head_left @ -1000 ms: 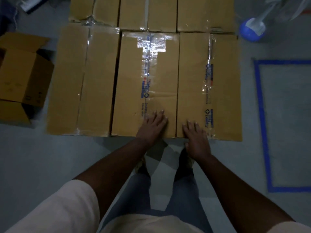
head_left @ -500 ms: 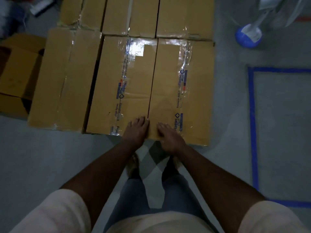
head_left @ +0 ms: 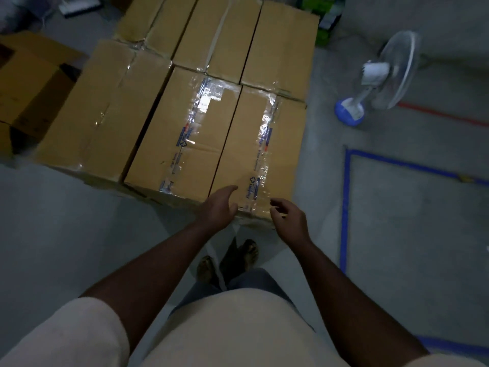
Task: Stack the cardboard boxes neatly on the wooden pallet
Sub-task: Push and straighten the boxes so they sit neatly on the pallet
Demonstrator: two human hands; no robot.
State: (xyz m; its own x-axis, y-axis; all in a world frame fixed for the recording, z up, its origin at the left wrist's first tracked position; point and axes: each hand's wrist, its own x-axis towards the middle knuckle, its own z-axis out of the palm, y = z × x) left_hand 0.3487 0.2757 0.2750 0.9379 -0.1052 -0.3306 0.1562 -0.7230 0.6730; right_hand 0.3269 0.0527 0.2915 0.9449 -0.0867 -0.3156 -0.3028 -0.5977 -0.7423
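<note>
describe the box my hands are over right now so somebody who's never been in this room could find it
Start at the block of sealed cardboard boxes left of the standing fan. In the row nearest the person, take the rightmost box, the one closest to the blue floor tape. It has shiny clear tape with blue print down its top, and the left hand and right hand hover at its near edge.

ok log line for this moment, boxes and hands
left hand open, empty | right hand open, empty | both above near-right box edge
</note>
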